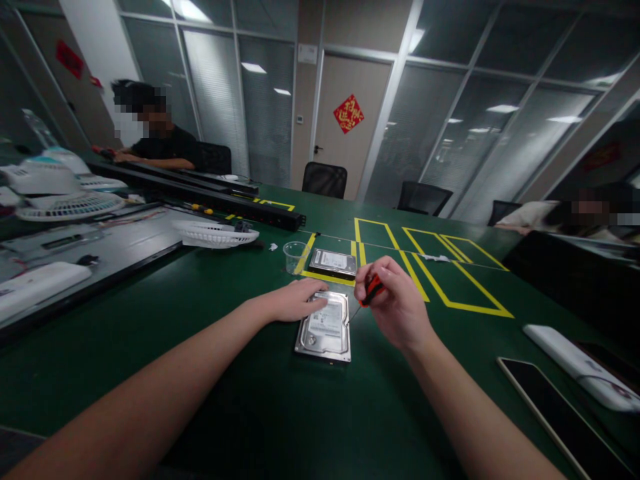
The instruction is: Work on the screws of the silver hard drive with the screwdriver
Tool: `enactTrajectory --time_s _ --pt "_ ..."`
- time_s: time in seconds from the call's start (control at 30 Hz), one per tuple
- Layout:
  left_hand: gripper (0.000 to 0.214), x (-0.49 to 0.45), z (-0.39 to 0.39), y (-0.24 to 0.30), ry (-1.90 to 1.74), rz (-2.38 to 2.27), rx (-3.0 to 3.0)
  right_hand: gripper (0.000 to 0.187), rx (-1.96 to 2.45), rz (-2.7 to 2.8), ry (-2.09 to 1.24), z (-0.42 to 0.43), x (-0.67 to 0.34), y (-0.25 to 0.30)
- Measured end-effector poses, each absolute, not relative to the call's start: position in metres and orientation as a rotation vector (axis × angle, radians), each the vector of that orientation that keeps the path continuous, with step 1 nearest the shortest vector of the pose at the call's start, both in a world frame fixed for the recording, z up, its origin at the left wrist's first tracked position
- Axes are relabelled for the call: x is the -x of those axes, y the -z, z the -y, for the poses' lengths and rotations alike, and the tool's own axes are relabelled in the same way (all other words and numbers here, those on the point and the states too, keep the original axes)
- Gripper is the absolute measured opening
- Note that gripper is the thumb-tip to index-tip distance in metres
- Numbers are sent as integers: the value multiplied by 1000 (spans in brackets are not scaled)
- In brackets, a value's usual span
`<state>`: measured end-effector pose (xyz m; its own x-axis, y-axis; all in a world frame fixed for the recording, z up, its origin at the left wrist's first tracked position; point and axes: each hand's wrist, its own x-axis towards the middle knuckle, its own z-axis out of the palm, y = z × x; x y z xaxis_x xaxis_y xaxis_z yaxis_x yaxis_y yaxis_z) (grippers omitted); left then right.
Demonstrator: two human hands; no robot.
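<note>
A silver hard drive with a white label lies flat on the green table in front of me. Across its far left part rests my left hand, fingers stretched out over the metal cover. My right hand is wrapped round the red and black handle of a screwdriver. The thin shaft slants down to the left, and its tip is at the drive's right edge; whether it sits in a screw is too small to tell. Behind, a second hard drive lies inside a yellow tape outline.
A clear plastic cup stands left of the second drive. Fan parts, a long black bar and a large panel fill the left. At right lie a phone and a white device. Two people sit at the table.
</note>
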<state>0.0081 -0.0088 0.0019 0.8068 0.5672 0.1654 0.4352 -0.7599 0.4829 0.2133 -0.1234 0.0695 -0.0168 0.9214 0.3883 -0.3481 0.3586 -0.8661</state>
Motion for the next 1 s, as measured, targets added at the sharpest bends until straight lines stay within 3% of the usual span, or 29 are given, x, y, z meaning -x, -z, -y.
enactTrajectory --time_s 0.27,0.47,1.0 --pt "44 -8 7 0 -420 -753 -2559 13 627 1147 -1155 124 -213 -71" --pt "46 -8 10 -4 -396 -768 -2564 34 602 1122 -1174 121 -216 -73" --pt "47 -7 9 -2 -398 -780 -2556 12 579 1109 -1176 122 -213 -70"
